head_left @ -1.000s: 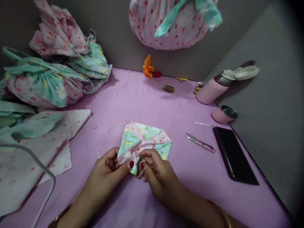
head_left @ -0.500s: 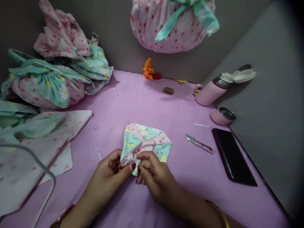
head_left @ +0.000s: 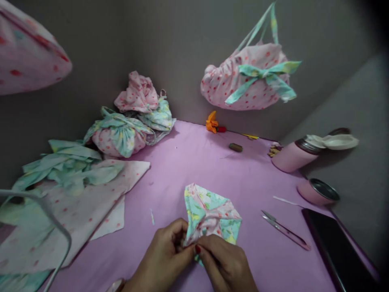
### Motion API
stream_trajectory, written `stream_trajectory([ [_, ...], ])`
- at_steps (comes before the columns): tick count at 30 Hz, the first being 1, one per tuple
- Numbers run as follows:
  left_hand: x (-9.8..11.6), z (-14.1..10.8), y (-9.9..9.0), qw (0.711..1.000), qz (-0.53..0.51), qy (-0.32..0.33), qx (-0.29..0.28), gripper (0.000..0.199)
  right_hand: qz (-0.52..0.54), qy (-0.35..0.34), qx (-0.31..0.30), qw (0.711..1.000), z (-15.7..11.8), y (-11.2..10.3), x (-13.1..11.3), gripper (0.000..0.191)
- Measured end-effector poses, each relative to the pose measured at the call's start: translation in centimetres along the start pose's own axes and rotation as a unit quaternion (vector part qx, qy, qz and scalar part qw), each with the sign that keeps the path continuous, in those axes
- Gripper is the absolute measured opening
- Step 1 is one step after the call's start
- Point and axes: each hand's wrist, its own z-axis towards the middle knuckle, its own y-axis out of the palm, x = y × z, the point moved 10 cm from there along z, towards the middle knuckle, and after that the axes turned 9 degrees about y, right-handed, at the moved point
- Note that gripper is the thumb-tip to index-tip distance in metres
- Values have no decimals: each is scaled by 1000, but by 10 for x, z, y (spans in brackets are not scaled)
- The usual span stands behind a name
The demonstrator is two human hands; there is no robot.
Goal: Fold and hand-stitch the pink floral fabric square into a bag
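A small folded piece of patchwork fabric (head_left: 212, 211), mint floral and pink dotted, lies spread just beyond my hands. Its near corner is pinched between the fingers of my left hand (head_left: 167, 253), with the thumb on top. My right hand (head_left: 226, 259) meets the left at that same corner, thumb and forefinger pressed together on the cloth. A red thumbnail shows between the hands. Whether a needle is held there is too small to tell. The fabric's lower tip pokes out below the fingertips.
Thread snips (head_left: 285, 230), a phone (head_left: 337, 251), a pink cup (head_left: 317, 191) and an open pink bottle (head_left: 296, 155) stand or lie right. A thread spool (head_left: 236, 147) lies behind. Cut fabric (head_left: 88, 202) and cloth bags (head_left: 118, 136) fill the left; another bag (head_left: 249, 77) hangs above.
The view has tilted up and turned left, so everything sits lower and further right, and more hanging bags show. Both hands still pinch the fabric corner, now closer together.
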Motion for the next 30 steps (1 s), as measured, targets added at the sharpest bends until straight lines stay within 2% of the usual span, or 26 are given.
stream_trajectory([
  [8, -2, -2, -2, 1000, 20, -2, -15, 9, -157, -69, 41, 984, -11, 4, -10, 22],
  [11, -2, -1, -2, 999, 38, 0, -18, 10, -208, -143, 61, 966, -18, 6, -21, 19],
  [13, -2, 0, -2, 999, 49, -3, -21, 10, -216, -165, 69, 960, -20, 7, -25, 19],
  [19, -6, 0, -1, 997, 58, -16, -40, 4, -108, -44, 70, 991, -9, -3, -8, 30],
  [21, -6, 0, 0, 998, 45, -16, -44, 2, -121, -55, 48, 990, -9, -2, -12, 28],
  [25, -7, 1, 0, 998, 37, -18, -40, 3, -208, -149, -16, 967, -19, 10, -27, 23],
  [30, -8, 0, -2, 998, 58, -20, -35, 5, -208, -66, -34, 975, -20, 16, -8, 25],
])
